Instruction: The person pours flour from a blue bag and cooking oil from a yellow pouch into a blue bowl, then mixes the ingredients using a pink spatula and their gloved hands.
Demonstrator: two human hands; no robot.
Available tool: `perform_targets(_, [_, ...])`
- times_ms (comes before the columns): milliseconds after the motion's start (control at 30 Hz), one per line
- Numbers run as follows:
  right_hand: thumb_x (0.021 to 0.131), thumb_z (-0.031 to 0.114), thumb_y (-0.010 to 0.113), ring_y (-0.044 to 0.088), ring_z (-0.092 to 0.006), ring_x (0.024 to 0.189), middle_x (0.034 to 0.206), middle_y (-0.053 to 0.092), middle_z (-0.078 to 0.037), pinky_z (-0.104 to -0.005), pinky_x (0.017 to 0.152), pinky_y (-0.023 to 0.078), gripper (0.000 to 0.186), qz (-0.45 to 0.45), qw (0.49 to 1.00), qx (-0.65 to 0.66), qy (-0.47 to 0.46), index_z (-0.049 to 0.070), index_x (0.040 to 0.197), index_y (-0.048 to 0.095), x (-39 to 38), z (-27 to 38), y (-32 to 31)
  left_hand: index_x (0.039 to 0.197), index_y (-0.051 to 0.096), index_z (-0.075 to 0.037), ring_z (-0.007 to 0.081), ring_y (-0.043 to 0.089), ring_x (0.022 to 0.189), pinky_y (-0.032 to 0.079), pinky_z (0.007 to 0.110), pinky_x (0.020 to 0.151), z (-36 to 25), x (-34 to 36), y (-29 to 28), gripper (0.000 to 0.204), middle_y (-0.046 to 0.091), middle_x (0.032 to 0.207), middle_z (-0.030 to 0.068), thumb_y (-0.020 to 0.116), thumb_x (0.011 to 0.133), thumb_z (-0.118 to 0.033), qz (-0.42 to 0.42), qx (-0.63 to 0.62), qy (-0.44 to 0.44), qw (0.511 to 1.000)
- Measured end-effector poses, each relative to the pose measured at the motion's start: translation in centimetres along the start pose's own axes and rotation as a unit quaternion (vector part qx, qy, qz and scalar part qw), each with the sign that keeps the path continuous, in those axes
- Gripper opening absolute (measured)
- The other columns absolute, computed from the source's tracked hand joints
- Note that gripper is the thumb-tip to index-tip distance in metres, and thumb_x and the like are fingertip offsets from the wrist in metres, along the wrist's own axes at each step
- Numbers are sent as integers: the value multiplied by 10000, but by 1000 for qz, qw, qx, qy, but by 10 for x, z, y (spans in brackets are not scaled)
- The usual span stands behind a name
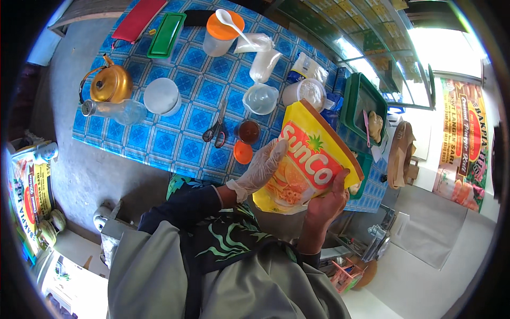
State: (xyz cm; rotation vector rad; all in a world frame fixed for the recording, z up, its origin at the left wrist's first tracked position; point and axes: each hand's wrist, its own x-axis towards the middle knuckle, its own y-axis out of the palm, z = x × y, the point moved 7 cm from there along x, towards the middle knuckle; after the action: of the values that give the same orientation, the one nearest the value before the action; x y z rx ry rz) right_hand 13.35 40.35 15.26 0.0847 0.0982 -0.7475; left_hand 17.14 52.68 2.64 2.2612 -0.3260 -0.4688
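A large yellow pouch (300,181) with a red-and-white label is held up in front of me, tilted. My left hand (263,169), in a translucent glove, grips its left side. My right hand (326,203), with no coloured glove visible, pinches its right side near the brown edge. Just beyond lie an orange cap (243,153), a small cup of dark liquid (247,132) and black-handled scissors (214,133). A clear bowl (259,100) and a white tub (304,91) stand behind the pouch.
The blue tiled tablecloth (191,154) carries a gold kettle (111,84), glass bottle (119,111), white container (161,94), green lid (166,36), red item (137,21), orange-lidded jar (217,40) and plastic bags (263,66). Green trays (351,101) with food sit right, below a glass cabinet (388,48).
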Motion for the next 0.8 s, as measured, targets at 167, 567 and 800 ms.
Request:
perform_targets(167, [960, 351, 556, 640, -205, 972, 1117, 634, -135, -349, 847, 523, 466, 32, 999, -34, 21, -67, 1167, 542, 1, -1, 20, 1194, 526, -13, 117, 548, 1003, 447, 270, 884, -2, 8, -13, 640, 602, 1103, 66, 475, 926, -591, 11, 2, -20, 1000])
perform_targets(567, [958, 355, 563, 641, -185, 943, 1102, 638, -130, -322, 815, 524, 469, 30, 996, -59, 59, -66, 1164, 544, 13, -14, 41, 1201, 515, -13, 133, 551, 1040, 445, 277, 903, 5, 21, -25, 716, 592, 1147, 74, 470, 892, -657, 8, -45, -44, 998])
perform_targets(800, [966, 362, 550, 645, -164, 889, 1060, 649, -116, -296, 772, 523, 463, 51, 996, -48, 56, -64, 1148, 558, 23, -22, 49, 1243, 491, -13, 137, 544, 1068, 441, 277, 924, 11, 22, -27, 744, 577, 1179, 77, 455, 891, -667, -2, -77, -68, 995])
